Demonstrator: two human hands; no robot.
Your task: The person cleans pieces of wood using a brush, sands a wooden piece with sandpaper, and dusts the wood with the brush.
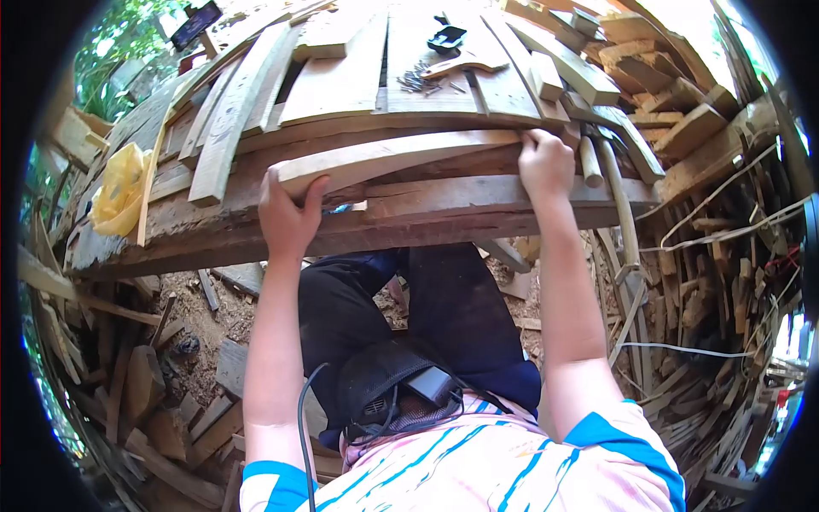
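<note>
A long, slightly curved wooden piece (384, 160) lies across the front of the workbench, wide at its left end and tapering to the right. My left hand (288, 212) grips the wide end, thumb on the near side and fingers behind it. At the narrow end, my right hand (547, 162) is closed with its fingertips on the tip. Just beyond the piece stand flat boards (337, 77) on the bench top. A pile of nails (418, 79) lies there beside a small curved wood offcut (465, 63) and a black object (447, 38).
The thick bench beam (426, 213) runs in front of my knees. Tool handles (616, 183) hang over its right edge. A yellow plastic bag (121, 189) sits at the left. Stacked wood scraps (674, 94) rise at the right, and sawdust and offcuts (235, 358) cover the ground.
</note>
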